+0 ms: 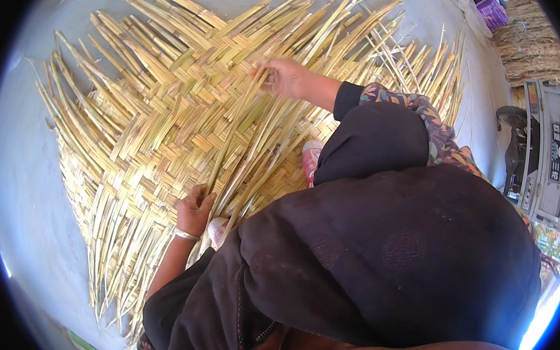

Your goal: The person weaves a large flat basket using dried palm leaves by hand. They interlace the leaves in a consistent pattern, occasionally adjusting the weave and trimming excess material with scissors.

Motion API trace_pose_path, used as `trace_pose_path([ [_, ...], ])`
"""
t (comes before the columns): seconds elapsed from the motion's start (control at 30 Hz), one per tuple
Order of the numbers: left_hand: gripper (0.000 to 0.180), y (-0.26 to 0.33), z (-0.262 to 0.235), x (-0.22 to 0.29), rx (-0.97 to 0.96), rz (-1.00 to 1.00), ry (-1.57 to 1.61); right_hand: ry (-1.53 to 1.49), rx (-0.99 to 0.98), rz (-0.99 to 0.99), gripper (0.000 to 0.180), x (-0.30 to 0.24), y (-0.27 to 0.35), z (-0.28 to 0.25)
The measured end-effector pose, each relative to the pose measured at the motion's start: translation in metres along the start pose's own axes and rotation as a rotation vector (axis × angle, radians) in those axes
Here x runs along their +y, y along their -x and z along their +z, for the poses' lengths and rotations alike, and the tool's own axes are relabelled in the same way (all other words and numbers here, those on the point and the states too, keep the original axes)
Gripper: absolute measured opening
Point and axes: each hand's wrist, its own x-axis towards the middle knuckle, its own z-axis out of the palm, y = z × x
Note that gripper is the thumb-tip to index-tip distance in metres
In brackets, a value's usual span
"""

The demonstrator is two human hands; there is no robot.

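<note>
A large mat [162, 140] of flattened yellow-green reed strips lies on the floor, woven in a slanting pattern, with long loose ends fanning out along its edges. One long reed strip [231, 132] runs slantwise over the weave between my hands. My right hand [285, 78] pinches its far end near the upper middle of the mat. Lower down, my left hand [194, 210], with a pale bangle at the wrist, is closed round the same strip near my foot. More loose strips [256, 154] lie side by side just right of it.
My pink-and-white shoes [312, 160] rest on the mat. Grey floor [26, 165] surrounds it. At the right stand a grey vehicle tailgate [548, 152] and a dark wheel [512, 119]. Behind are bundled dry stalks [531, 41] and a purple bag [490, 12].
</note>
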Motion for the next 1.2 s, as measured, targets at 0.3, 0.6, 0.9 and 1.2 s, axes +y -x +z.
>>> trace_pose_path([
  [0.3, 0.031, 0.021, -0.033, -0.018, -0.069, -0.290, 0.215, 0.160, -0.045, -0.281, 0.015, -0.027, 0.010, 0.005],
  [0.6, 0.033, 0.033, -0.036, -0.055, 0.091, -0.227, -0.178, 0.131, -0.084, 0.064, 0.027, -0.012, -0.007, -0.034],
  [0.9, 0.040, 0.054, -0.016, -0.062, 0.167, -0.061, -0.512, 1.497, -0.069, -0.412, 0.032, 0.040, 0.004, -0.040],
  [1.2, 0.046, 0.093, -0.003, -0.059, 0.247, -0.067, -0.565, 1.997, -0.539, -0.930, 0.048, 0.043, 0.056, 0.008],
])
